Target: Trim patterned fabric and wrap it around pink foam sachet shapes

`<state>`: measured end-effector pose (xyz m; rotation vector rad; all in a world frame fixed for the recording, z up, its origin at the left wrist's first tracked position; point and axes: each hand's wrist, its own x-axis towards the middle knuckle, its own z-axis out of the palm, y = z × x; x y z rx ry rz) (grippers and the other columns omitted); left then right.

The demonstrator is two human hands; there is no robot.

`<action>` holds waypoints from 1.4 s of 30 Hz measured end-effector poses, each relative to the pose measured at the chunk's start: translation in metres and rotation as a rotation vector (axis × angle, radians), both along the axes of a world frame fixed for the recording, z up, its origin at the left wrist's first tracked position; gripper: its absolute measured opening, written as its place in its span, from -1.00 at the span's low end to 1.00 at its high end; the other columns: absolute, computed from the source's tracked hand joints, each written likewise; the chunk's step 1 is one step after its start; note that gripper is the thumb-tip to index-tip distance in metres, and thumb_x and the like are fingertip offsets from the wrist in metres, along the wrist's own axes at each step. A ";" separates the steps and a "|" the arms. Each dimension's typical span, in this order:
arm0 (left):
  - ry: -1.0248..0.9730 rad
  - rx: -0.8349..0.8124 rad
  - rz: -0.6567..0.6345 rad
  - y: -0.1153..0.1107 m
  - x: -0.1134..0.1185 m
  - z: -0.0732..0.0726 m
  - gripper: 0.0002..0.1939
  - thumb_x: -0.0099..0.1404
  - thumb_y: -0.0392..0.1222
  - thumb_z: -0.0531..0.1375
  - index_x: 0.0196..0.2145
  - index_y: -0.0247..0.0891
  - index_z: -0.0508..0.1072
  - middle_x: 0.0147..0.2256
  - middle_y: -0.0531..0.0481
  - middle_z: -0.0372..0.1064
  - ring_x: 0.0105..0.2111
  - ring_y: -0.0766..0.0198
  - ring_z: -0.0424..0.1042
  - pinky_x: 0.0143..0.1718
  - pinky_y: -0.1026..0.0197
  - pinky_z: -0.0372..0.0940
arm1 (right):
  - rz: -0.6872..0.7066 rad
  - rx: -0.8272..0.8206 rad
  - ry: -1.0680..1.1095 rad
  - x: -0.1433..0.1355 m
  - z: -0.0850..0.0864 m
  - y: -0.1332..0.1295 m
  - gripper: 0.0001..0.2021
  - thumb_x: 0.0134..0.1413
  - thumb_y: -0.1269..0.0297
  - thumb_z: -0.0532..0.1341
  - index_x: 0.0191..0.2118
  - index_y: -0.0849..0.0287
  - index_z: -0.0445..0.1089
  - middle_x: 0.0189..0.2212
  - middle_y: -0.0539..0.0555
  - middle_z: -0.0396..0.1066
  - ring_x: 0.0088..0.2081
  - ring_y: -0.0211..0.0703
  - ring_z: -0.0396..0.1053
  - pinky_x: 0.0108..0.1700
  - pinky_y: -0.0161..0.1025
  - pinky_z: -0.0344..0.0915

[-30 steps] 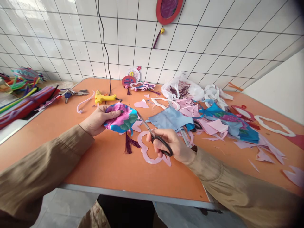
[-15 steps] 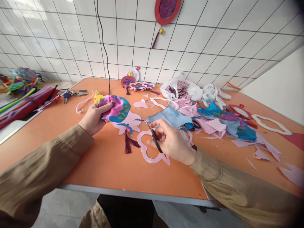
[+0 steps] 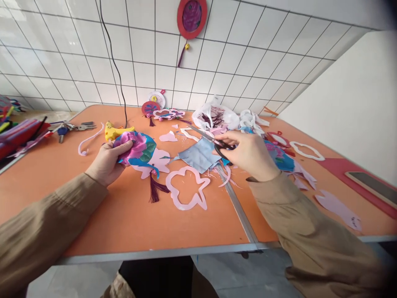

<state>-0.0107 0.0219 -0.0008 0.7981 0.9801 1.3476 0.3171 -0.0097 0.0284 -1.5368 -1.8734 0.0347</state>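
Note:
My left hand (image 3: 108, 161) is closed on a piece of floral fabric (image 3: 136, 148), pink, blue and green, held above the table. Under the fabric's edge lies a pink flower-shaped cutout (image 3: 161, 159), with a dark purple tassel (image 3: 154, 191) below it. Black-handled scissors (image 3: 223, 149) are in my right hand (image 3: 249, 155), their blades pointing up and left over a light blue cloth (image 3: 200, 155). A pink flower-outline frame (image 3: 173, 194) lies flat on the table between my two hands.
The orange table (image 3: 124, 231) carries a yellow glue gun (image 3: 113, 131), keys (image 3: 63, 130), a plastic bag (image 3: 229, 120) of purple tassels, a white outline frame (image 3: 307, 151) and a phone (image 3: 372, 186). Finished ornaments (image 3: 151, 108) stand at the wall. A seam (image 3: 238, 211) crosses the tabletop.
My right hand has swung the scissors away to the right and up, over the scraps. My left hand still holds the fabric. The view has turned right, bringing a phone into sight.

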 end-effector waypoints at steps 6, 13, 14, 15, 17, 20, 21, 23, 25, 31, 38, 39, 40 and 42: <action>-0.005 0.019 -0.017 0.001 -0.001 -0.001 -0.90 0.09 -0.41 0.38 -0.41 -0.29 0.58 -0.42 -0.05 0.57 -0.47 0.27 0.54 -0.43 0.30 0.49 | -0.003 -0.182 -0.245 -0.010 -0.024 0.008 -0.73 0.00 0.38 0.32 -0.13 0.12 0.61 -0.17 0.12 0.63 -0.16 0.05 0.57 -0.13 -0.11 0.42; 0.014 -0.005 -0.029 -0.002 -0.001 0.001 -0.93 0.13 -0.37 0.39 -0.41 -0.31 0.58 -0.44 -0.02 0.57 -0.48 0.28 0.54 -0.42 0.31 0.49 | 0.033 -0.268 -0.441 -0.018 -0.037 0.012 -0.76 0.05 0.29 0.31 -0.15 0.11 0.64 -0.16 0.15 0.60 -0.14 0.03 0.52 -0.17 -0.16 0.32; 0.011 -0.013 -0.030 -0.003 0.000 0.002 -0.93 0.12 -0.38 0.39 -0.41 -0.32 0.58 -0.44 -0.01 0.58 -0.48 0.28 0.53 -0.41 0.32 0.49 | 0.041 -0.255 -0.469 -0.018 -0.036 0.012 -0.80 0.04 0.24 0.32 -0.22 0.12 0.65 -0.19 0.17 0.58 -0.15 0.04 0.51 -0.20 -0.17 0.30; 0.011 -0.024 -0.029 -0.004 0.001 0.002 -0.92 0.12 -0.38 0.40 -0.41 -0.33 0.58 -0.44 -0.01 0.58 -0.48 0.29 0.53 -0.41 0.32 0.49 | 0.048 -0.250 -0.488 -0.017 -0.035 0.012 -0.82 0.04 0.20 0.33 -0.28 0.13 0.66 -0.22 0.18 0.57 -0.17 0.03 0.49 -0.24 -0.18 0.28; 0.018 -0.050 -0.022 -0.005 0.002 0.003 -0.94 0.13 -0.40 0.38 -0.41 -0.35 0.58 -0.45 -0.02 0.58 -0.50 0.30 0.52 -0.42 0.33 0.49 | 0.038 -0.280 -0.470 -0.016 -0.034 0.014 -0.81 0.01 0.15 0.35 -0.34 0.13 0.65 -0.31 0.16 0.55 -0.25 -0.02 0.47 -0.32 -0.21 0.23; 0.022 -0.080 -0.008 -0.006 0.005 0.003 -0.94 0.16 -0.44 0.34 -0.43 -0.35 0.58 -0.47 -0.01 0.58 -0.54 0.33 0.49 -0.48 0.34 0.47 | -0.036 -0.400 -0.304 -0.013 -0.038 0.020 -0.76 -0.04 0.15 0.37 -0.24 0.10 0.63 -0.48 0.04 0.51 -0.43 -0.13 0.41 -0.43 -0.26 0.16; 0.020 -0.078 -0.006 -0.006 0.005 0.003 -0.93 0.16 -0.44 0.33 -0.43 -0.35 0.58 -0.47 -0.01 0.58 -0.55 0.33 0.48 -0.49 0.35 0.46 | -0.057 -0.433 -0.243 -0.011 -0.040 0.023 -0.73 -0.07 0.15 0.38 -0.21 0.11 0.62 -0.53 0.01 0.49 -0.47 -0.15 0.39 -0.44 -0.27 0.15; 0.014 -0.060 0.001 -0.006 0.005 0.001 -0.95 0.14 -0.43 0.35 -0.43 -0.36 0.58 -0.47 -0.03 0.58 -0.54 0.32 0.49 -0.49 0.34 0.46 | -0.087 -0.460 -0.161 -0.007 -0.044 0.027 -0.69 -0.12 0.16 0.39 -0.19 0.13 0.61 -0.58 -0.02 0.46 -0.51 -0.16 0.37 -0.45 -0.27 0.15; 0.004 -0.042 0.018 -0.005 0.005 0.000 -0.93 0.09 -0.42 0.38 -0.42 -0.38 0.57 -0.46 -0.07 0.57 -0.52 0.29 0.51 -0.47 0.32 0.47 | -0.107 -0.438 -0.142 -0.001 -0.046 0.031 -0.71 -0.11 0.21 0.37 -0.19 0.16 0.61 -0.57 -0.01 0.47 -0.48 -0.16 0.39 -0.44 -0.27 0.16; 0.042 0.007 0.034 0.000 0.003 -0.008 -0.88 0.03 -0.39 0.37 -0.40 -0.39 0.55 -0.45 -0.08 0.54 -0.53 0.28 0.52 -0.47 0.28 0.47 | -0.030 -0.448 -0.049 0.008 -0.050 0.034 -0.61 0.00 0.36 0.27 0.00 0.29 0.55 -0.49 0.02 0.50 -0.43 -0.17 0.42 -0.36 -0.28 0.25; 0.216 0.164 0.132 0.005 0.006 -0.018 -0.80 -0.07 -0.21 0.41 -0.45 -0.33 0.55 -0.51 -0.02 0.52 -0.56 0.26 0.48 -0.50 0.25 0.45 | 0.209 -0.137 -0.001 -0.029 -0.059 0.025 -0.80 0.08 0.47 0.24 -0.21 0.23 0.59 -0.34 0.11 0.54 -0.38 -0.16 0.45 -0.26 -0.23 0.34; 0.258 0.197 0.147 0.006 0.006 -0.019 -0.78 -0.07 -0.19 0.40 -0.43 -0.33 0.56 -0.51 -0.01 0.52 -0.56 0.26 0.47 -0.49 0.24 0.45 | 0.278 -0.111 -0.008 -0.038 -0.058 0.022 -0.80 0.10 0.48 0.23 -0.21 0.22 0.59 -0.32 0.11 0.54 -0.35 -0.16 0.46 -0.24 -0.23 0.34; 0.295 0.229 0.167 0.007 0.005 -0.019 -0.77 -0.07 -0.18 0.40 -0.41 -0.33 0.57 -0.51 0.00 0.51 -0.56 0.28 0.46 -0.48 0.24 0.45 | 0.343 -0.094 -0.025 -0.047 -0.056 0.020 -0.80 0.11 0.50 0.23 -0.21 0.20 0.60 -0.29 0.12 0.54 -0.31 -0.15 0.47 -0.21 -0.23 0.34; 0.341 0.277 0.214 0.010 0.002 -0.020 -0.76 -0.05 -0.16 0.38 -0.40 -0.34 0.58 -0.52 0.02 0.51 -0.57 0.30 0.45 -0.47 0.26 0.45 | 0.439 -0.096 -0.075 -0.064 -0.052 0.018 -0.78 0.12 0.53 0.23 -0.20 0.18 0.59 -0.27 0.11 0.54 -0.27 -0.14 0.47 -0.18 -0.22 0.33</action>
